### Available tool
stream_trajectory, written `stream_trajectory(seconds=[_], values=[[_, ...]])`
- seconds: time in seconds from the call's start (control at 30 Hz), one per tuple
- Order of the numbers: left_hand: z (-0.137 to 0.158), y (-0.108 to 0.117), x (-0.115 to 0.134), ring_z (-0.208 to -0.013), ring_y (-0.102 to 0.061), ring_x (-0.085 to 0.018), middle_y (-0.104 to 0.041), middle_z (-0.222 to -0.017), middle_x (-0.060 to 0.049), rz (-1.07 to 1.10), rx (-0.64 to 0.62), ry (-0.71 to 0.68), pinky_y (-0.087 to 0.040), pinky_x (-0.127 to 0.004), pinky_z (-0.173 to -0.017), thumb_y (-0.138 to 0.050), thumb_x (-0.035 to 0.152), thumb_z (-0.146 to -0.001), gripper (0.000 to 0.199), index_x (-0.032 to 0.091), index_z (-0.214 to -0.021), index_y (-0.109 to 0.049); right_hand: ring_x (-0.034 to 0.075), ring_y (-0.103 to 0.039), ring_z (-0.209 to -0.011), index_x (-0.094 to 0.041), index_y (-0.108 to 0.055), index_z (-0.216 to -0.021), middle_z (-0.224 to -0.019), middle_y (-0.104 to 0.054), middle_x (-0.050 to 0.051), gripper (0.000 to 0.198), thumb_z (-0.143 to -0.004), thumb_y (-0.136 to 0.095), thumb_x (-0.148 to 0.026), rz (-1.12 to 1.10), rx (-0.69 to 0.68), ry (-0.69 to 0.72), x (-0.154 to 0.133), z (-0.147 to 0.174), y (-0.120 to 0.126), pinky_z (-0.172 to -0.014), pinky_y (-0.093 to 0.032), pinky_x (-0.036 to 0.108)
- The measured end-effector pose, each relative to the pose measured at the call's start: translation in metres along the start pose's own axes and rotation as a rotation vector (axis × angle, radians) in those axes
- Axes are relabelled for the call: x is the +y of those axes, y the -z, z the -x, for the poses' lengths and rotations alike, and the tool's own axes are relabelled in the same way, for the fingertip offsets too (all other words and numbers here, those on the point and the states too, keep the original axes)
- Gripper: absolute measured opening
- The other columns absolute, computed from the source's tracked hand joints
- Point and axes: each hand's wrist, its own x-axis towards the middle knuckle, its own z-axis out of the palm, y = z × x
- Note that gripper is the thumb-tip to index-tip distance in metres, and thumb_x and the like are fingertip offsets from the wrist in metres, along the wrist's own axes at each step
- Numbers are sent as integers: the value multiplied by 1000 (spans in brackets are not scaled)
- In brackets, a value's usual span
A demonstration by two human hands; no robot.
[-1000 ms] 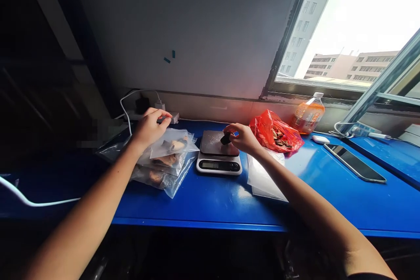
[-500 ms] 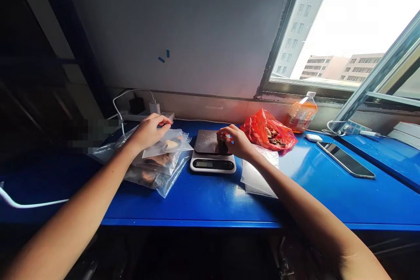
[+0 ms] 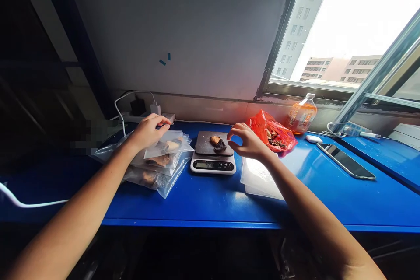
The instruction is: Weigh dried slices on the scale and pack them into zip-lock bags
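Observation:
Dried pieces that look like mushrooms (image 3: 217, 143), one tan and one nearly black, lie on the dark plate of a small kitchen scale (image 3: 213, 166). Its display is lit, with digits too blurred to read surely. Just right of the plate is my right hand (image 3: 245, 140), fingers curved, thumb apart, nothing in it. My left hand (image 3: 151, 131) hovers over stacked clear zip bags (image 3: 160, 157) holding similar brown pieces; its thumb and fingers are apart and hold nothing visible.
A red plastic bag (image 3: 262, 121) of dried pieces stands open behind my right hand. Flat clear bags (image 3: 259, 179) lie below that hand. Farther right are an orange drink bottle (image 3: 302, 113), a white earphone case (image 3: 313, 138) and a phone (image 3: 346, 161). A white cable (image 3: 33, 204) crosses the left side.
My right hand has let go of the dark dried piece on the scale and drawn back to the right. The display has changed from about zero. My left hand has hardly moved.

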Motion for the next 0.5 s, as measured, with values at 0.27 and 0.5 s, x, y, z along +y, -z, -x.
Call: stream_trajectory(seconds=[0.27, 0.5], values=[[0, 1, -1, -91, -61, -21, -62, -101, -6, 4, 8, -21, -50, -32, -84, -49, 37, -80, 28, 21, -93, -68, 21, -56, -86, -24, -65, -78, -88, -64, 5, 9, -80, -56, -23, 120, 176, -34, 12, -1, 16, -81, -46, 35], [2, 1, 3, -89, -62, -20, -62, -103, -5, 4, -9, -33, -50, -31, -83, -50, 37, -80, 27, 21, -92, -68, 21, -63, -73, -15, -71, -88, -80, -70, 10, 26, -74, -49, -23, 229, 455, -765, 114, 48, 54, -70, -46, 31]])
